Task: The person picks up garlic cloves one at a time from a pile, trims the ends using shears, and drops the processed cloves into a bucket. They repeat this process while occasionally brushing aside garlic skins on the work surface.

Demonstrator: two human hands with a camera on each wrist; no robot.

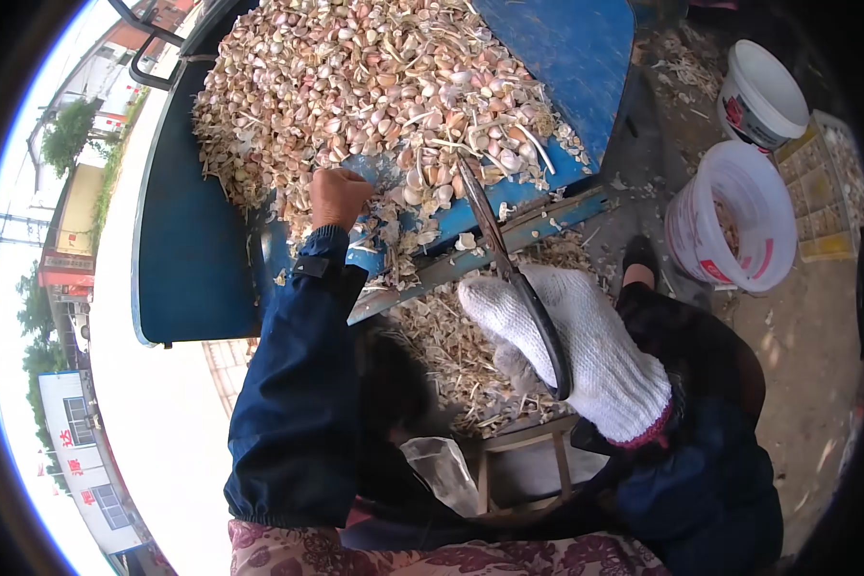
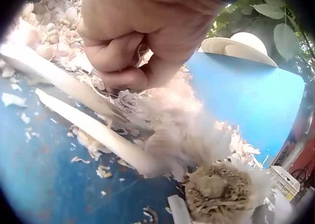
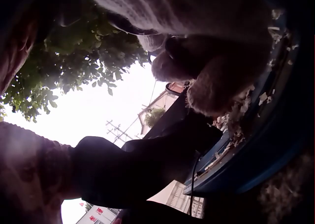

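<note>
The bare left hand (image 1: 338,199) is at the lower edge of the garlic pile (image 1: 374,82), fingers curled. In the left wrist view, the left hand's (image 2: 133,42) fingertips touch loose papery skins (image 2: 167,120); no object shows clearly inside it. Pale stalks (image 2: 88,128) and a root end (image 2: 216,192) lie below it. The right hand (image 1: 581,341), in a white knitted glove, grips a long, dark curved tool (image 1: 509,264) whose narrow end reaches the pile. The right wrist view shows the gloved right hand (image 3: 211,66) dark and partly in shadow, its fingers bent.
A blue metal tray (image 1: 187,259) holds the pile, its rim (image 1: 538,223) strewn with skins. Husks (image 1: 451,355) lie heaped below. Two white buckets (image 1: 686,226) (image 1: 766,91) and a yellow crate (image 1: 816,192) stand at the right. Below the hands is a clear plastic bag (image 1: 444,470).
</note>
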